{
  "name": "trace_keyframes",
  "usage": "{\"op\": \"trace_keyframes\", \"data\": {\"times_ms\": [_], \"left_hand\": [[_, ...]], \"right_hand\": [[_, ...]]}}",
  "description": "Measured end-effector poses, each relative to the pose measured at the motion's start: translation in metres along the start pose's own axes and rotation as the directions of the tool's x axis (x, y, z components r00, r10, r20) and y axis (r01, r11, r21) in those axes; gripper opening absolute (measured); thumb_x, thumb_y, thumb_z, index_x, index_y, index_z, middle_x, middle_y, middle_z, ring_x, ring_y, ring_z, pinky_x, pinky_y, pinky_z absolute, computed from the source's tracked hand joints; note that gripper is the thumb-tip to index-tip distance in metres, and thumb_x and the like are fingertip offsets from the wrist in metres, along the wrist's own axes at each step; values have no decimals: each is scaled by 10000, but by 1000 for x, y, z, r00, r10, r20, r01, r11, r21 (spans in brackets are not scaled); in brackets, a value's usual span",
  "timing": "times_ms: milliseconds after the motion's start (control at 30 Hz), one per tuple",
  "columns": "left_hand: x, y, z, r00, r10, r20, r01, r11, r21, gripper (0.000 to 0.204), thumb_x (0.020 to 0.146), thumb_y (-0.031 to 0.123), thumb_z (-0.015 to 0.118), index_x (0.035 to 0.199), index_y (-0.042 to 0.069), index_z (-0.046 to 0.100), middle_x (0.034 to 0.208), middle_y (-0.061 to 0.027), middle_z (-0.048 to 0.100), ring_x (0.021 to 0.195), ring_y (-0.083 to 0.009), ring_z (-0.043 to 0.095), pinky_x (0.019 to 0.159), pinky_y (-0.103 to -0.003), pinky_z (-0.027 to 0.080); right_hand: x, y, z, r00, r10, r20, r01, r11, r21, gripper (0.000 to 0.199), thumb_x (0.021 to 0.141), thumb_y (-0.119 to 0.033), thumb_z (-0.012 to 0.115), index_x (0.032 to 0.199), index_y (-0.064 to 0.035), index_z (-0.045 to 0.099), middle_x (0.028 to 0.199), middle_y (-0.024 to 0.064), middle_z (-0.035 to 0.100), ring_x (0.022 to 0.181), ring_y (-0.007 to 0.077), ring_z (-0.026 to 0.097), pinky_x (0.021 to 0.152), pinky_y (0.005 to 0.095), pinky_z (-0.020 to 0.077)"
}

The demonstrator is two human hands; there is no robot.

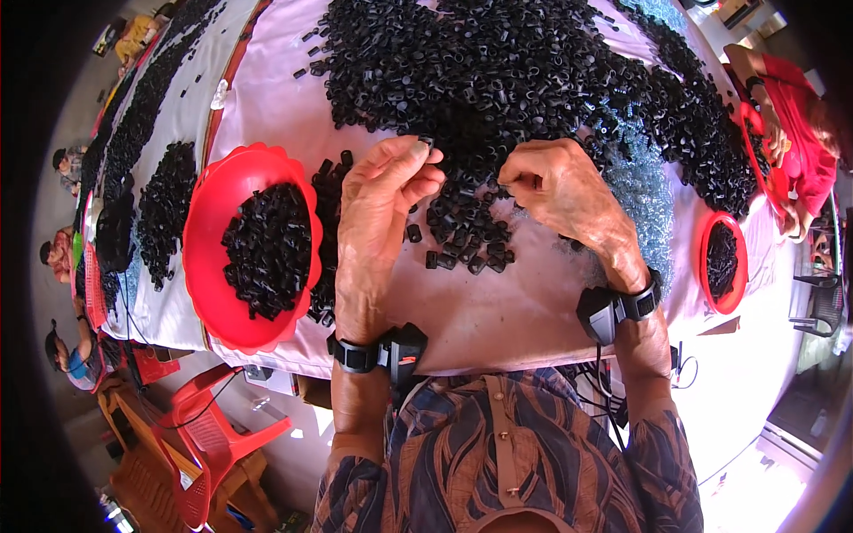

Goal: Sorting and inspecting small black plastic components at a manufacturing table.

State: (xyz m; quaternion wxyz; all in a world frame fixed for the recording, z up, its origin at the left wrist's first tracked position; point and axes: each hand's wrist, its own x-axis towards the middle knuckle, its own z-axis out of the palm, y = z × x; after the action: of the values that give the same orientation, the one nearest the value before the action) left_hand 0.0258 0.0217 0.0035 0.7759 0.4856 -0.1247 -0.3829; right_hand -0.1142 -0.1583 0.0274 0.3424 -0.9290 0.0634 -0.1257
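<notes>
My left hand [388,182] is raised over the near part of the table, pinching a small black plastic piece [426,141] between thumb and fingertips. To its right, my right hand [558,182] has its thumb and fingers pressed together. Whatever they hold, if anything, is too small or hidden to make out. Between and below the hands lies a loose cluster of small hollow black plastic pieces [466,233]. It runs back into a large heap of similar black pieces [498,67]. Beside my right hand spreads a pile of tiny shiny pale blue-grey pieces [647,178], resembling springs.
Left of my left hand stands a red scalloped basin [206,266] partly filled with black pieces. A smaller red basin [743,282] sits at the right edge of the cloth-covered table [524,320]. A person in red [800,124] works at the right; others sit far left. A red chair [213,435] stands below.
</notes>
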Motion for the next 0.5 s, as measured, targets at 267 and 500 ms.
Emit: {"op": "trace_keyframes", "data": {"times_ms": [267, 500], "left_hand": [[4, -5, -2, 999, -29, -20, 29, 1000, -10, 150, 902, 111, 670, 1011, 11, 650, 963, -122, 689, 780, -151, 658, 705, -245, 541], [4, -8, -1, 999, -44, -21, 45, 999, 27, 149, 888, 113, 684, 1000, 21, 651, 941, -117, 693, 773, -156, 673, 697, -240, 550]], "right_hand": [[-5, -3, 15, 980, -135, 146, 152, 982, -113, 14, 717, -16, 611, 729, -17, 605, 742, 118, 618, 761, 313, 636, 656, 426, 515], [-7, -14, 19, 971, -168, 169, 206, 948, -241, 40, 710, -8, 617, 738, -9, 588, 779, 108, 586, 830, 293, 624, 690, 401, 537]]}}
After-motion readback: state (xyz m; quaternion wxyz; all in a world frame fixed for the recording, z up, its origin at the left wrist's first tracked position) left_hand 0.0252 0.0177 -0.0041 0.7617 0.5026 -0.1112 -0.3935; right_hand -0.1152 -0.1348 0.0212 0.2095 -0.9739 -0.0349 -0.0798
